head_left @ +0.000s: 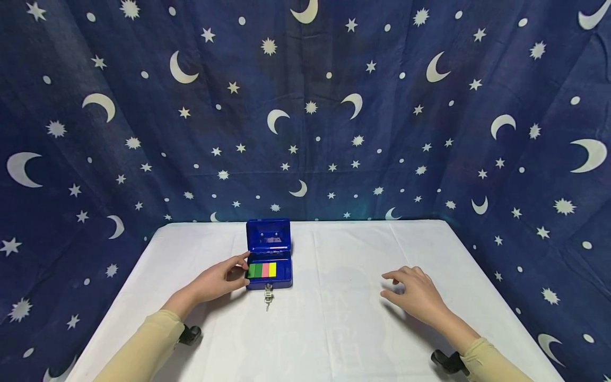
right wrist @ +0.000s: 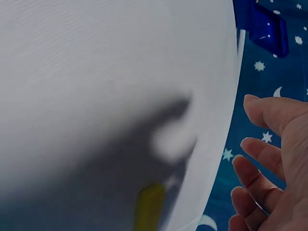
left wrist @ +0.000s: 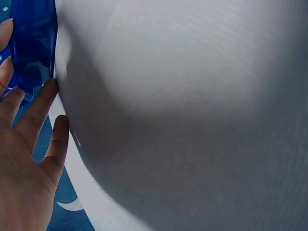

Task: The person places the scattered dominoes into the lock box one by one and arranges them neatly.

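Observation:
A blue metal cash box [head_left: 284,280] sits toward the back of the table, left of centre, its lid [head_left: 268,235] raised. Inside lies a row of coloured strips [head_left: 261,270]: two greens, a pink and a yellow. From the lock at its front hangs a bunch of keys [head_left: 269,295]. My left hand [head_left: 217,278] is at the box's left side, thumb near the front corner and fingertips by the left edge. The left wrist view shows spread fingers. My right hand [head_left: 415,292] hovers over the cloth at the right, fingers loosely bent, holding nothing.
A white cloth covers the table [head_left: 334,318]. Dark blue curtains [head_left: 310,106] with moons and stars surround its back and sides. In the right wrist view a blurred yellow object [right wrist: 150,207] shows low down; its kind is unclear. Each wrist wears a black camera mount [head_left: 190,335].

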A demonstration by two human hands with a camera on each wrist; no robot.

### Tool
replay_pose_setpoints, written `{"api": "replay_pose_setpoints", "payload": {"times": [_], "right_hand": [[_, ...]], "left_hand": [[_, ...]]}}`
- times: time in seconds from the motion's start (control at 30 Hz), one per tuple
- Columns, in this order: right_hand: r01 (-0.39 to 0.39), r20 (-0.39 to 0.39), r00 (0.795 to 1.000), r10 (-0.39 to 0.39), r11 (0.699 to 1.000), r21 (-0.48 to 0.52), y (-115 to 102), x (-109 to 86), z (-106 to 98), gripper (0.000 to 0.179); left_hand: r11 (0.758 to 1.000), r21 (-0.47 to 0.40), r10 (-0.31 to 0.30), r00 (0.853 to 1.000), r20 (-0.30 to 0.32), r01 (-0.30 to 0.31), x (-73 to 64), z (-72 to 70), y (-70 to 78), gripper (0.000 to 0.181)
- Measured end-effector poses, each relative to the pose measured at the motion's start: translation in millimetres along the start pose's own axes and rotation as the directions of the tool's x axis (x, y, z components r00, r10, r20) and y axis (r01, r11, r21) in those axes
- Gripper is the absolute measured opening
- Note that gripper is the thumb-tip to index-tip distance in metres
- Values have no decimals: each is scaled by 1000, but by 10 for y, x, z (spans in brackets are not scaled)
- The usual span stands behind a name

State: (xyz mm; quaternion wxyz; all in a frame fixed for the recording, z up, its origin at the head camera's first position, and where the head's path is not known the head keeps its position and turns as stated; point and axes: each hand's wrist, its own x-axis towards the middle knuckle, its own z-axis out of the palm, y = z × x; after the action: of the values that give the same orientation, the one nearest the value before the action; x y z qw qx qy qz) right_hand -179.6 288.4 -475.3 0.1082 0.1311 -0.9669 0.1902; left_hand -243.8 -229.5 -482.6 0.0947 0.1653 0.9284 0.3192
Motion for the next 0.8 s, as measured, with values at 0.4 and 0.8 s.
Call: {"api": "replay_pose_setpoints", "payload": {"times": [0.4, 0.8], "right_hand": [[-84, 18, 996, 85, 995, -47, 241, -246, -70, 46], [-155, 27, 987, 159, 981, -118, 414, -446, -113, 65]], "left_hand": [[999, 15, 40, 999, -14, -40, -1, 21, -27, 34], [1000, 6, 19, 1000, -18, -19, -2, 14, -9, 33]]}}
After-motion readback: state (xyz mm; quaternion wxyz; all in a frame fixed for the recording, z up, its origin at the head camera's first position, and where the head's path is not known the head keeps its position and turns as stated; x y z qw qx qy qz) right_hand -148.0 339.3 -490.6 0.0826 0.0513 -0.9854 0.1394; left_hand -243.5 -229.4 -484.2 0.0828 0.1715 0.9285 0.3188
